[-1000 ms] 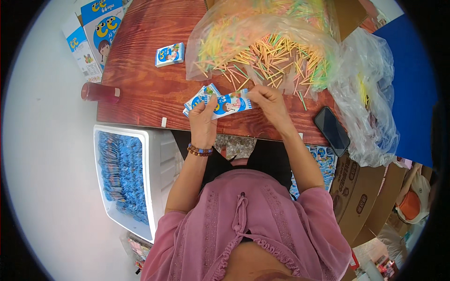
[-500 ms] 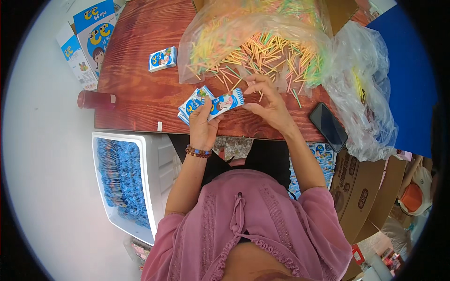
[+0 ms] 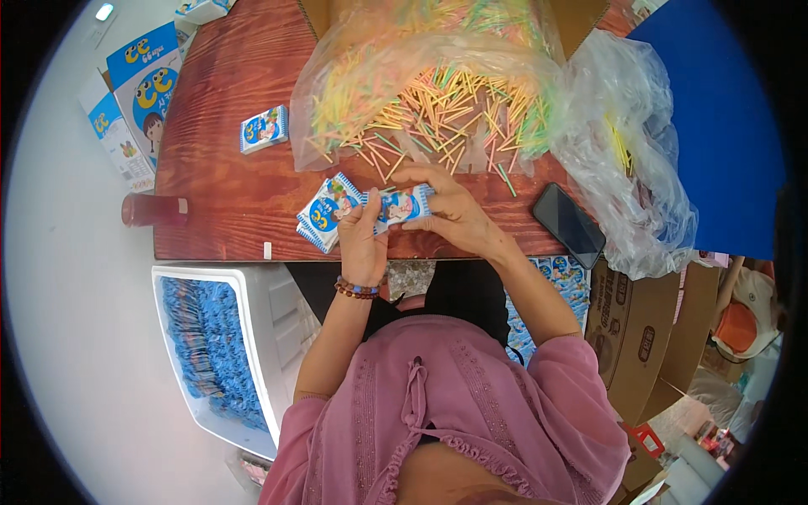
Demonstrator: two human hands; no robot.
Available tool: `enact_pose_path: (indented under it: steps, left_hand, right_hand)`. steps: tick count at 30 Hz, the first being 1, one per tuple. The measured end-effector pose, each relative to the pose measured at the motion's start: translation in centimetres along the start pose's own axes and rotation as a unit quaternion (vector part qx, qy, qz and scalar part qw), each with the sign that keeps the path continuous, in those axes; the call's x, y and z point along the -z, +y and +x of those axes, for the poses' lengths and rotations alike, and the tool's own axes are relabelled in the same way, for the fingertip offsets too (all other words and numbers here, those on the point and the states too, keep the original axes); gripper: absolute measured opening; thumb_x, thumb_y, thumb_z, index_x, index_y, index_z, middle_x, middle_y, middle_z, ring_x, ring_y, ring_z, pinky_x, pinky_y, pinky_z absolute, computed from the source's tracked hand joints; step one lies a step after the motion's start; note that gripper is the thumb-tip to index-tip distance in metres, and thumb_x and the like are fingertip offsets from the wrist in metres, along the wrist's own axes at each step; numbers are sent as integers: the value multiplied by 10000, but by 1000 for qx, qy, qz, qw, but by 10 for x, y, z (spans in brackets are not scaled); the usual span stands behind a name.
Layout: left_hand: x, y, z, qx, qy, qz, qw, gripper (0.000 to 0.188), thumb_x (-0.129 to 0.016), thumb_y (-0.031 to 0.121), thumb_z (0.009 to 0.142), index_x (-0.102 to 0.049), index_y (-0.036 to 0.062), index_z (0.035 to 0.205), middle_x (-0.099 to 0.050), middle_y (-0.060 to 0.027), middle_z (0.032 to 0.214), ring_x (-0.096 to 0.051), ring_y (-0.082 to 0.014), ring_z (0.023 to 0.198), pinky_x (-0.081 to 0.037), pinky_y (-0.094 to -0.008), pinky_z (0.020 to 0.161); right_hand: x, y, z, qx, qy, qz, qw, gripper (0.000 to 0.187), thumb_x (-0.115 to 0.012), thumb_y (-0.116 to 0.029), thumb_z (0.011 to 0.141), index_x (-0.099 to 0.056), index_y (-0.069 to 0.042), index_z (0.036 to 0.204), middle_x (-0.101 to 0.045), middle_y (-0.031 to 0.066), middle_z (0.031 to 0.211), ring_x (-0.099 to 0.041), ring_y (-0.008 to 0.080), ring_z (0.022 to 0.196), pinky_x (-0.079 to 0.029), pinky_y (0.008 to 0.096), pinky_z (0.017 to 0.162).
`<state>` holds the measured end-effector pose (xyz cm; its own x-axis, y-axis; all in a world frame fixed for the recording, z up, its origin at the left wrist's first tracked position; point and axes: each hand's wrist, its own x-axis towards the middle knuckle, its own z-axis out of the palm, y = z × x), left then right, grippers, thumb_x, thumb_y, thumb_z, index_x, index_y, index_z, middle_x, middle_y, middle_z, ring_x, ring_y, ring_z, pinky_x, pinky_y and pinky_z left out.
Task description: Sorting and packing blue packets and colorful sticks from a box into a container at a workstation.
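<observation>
In my left hand (image 3: 363, 244), closed with the thumb on top, are small flat blue-and-white packets with crimped ends. One packet (image 3: 321, 220) juts out on the left, over what looks like another beneath it. A second packet (image 3: 406, 204) points right, its left end under my left thumb. My right hand (image 3: 461, 217) closes around this packet's right end, thumb at the near edge and fingers at the far edge. Beyond my hands, thin pastel sticks (image 3: 446, 109) spill from a clear plastic bag (image 3: 316, 109) on the red-brown wooden table (image 3: 223, 194).
Left on the table are a stack of packets (image 3: 264, 130) and a reddish cylinder (image 3: 155, 209). A phone (image 3: 569, 224) lies right, beside a crumpled clear bag (image 3: 627, 151). Below the edge are a white foam box (image 3: 244, 337) of blue packets and a cardboard carton (image 3: 635, 337).
My right hand has come in from the right and closed around the end of the right-pointing packet. My left hand keeps its hold. The whole view has shifted slightly.
</observation>
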<state>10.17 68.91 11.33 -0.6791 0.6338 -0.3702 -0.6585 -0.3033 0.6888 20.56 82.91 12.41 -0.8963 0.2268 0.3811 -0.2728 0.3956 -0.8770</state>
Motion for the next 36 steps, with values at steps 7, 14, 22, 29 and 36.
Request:
enact_pose_path:
  steps: [7,14,22,29,36]
  left_hand:
    - [2,-15,3,0,30,17,999,192,-584,209,941,-655,47,868,-664,-32,835,-566,-78,676,-452,-239,577]
    - [12,-19,3,-1,21,29,999,193,-576,208,945,-647,43,875,-657,-30,826,-562,-83,683,-460,-245,579]
    - [23,-25,5,5,1,29,1000,182,-576,203,943,-641,43,889,-658,-31,810,-607,-110,668,-496,-256,564]
    - [27,-23,7,7,-15,30,999,187,-560,190,952,-647,34,897,-665,-38,827,-621,-107,697,-507,-256,578]
    - [22,-23,7,9,-15,32,999,197,-549,193,958,-647,30,906,-666,-41,831,-623,-112,698,-507,-255,581]
  right_hand:
    - [35,5,-4,-105,-21,92,990,184,-643,-88,839,-670,-29,1011,-604,72,1142,-553,180,1069,-426,311,910]
    - [109,75,87,-227,67,-189,953,273,-502,-208,937,-627,-21,1092,-656,97,1003,-608,153,963,-458,272,834]
    - [162,115,165,-239,27,-371,897,404,-443,-353,933,-582,-65,1181,-635,150,1130,-593,301,1061,-449,397,899]
    - [149,100,122,-119,-61,-497,858,359,-449,-78,879,-568,-138,1212,-614,179,1132,-589,340,1014,-475,408,867]
    - [148,119,113,-79,-131,-478,865,419,-427,-58,857,-510,-108,1265,-589,200,1168,-575,362,1035,-453,442,893]
